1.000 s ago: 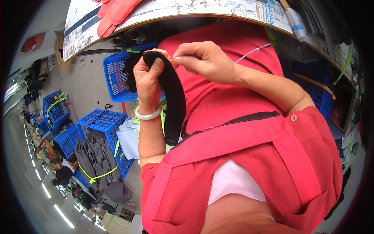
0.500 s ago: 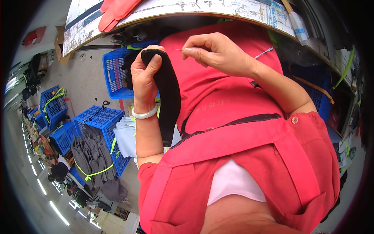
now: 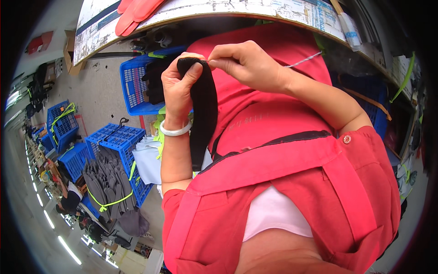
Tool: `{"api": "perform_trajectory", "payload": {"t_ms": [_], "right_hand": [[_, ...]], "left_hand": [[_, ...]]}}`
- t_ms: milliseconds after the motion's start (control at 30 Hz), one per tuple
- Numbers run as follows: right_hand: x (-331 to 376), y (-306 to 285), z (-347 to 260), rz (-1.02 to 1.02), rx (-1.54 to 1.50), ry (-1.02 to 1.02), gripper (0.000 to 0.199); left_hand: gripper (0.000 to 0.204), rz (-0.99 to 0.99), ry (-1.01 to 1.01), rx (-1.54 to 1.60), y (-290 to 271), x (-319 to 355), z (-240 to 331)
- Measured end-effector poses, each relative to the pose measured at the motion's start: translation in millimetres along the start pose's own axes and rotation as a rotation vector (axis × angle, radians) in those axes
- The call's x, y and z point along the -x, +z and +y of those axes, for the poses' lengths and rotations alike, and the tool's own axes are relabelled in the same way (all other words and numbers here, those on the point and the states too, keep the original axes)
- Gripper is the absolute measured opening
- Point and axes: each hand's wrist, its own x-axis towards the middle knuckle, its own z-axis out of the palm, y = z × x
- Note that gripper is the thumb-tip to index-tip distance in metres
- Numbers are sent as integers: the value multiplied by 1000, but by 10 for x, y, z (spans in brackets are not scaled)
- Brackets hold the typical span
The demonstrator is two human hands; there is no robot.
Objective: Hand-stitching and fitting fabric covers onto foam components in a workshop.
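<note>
My left hand is closed on the top end of a long, curved black fabric piece, its thumb pressed on the near face. The piece hangs down beside my forearm toward my lap. My right hand pinches a thin needle between thumb and fingertips. Its visible part meets the upper right edge of the black piece; whether the tip has gone in is too small to tell. A pale cord shows beyond my right wrist, over the red apron.
Ahead is a worn white tabletop with red sole-shaped pieces. Blue crates stand on the floor at left, beside a bundle of dark grey pieces and light grey sheets. Far left, another person bends over.
My left hand has moved right with the black piece, and my right hand has come slightly left. The needle, earlier apart from the piece, now reaches its edge.
</note>
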Motion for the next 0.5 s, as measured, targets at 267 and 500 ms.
{"api": "perform_trajectory", "payload": {"t_ms": [267, 500], "right_hand": [[-59, -26, 44, -144, -776, 424, 22], [20, -178, -81, -60, -123, 193, 23]], "left_hand": [[16, 110, -24, 190, -39, -8, -68], [20, 72, -45, 209, -158, 64, -43]]}}
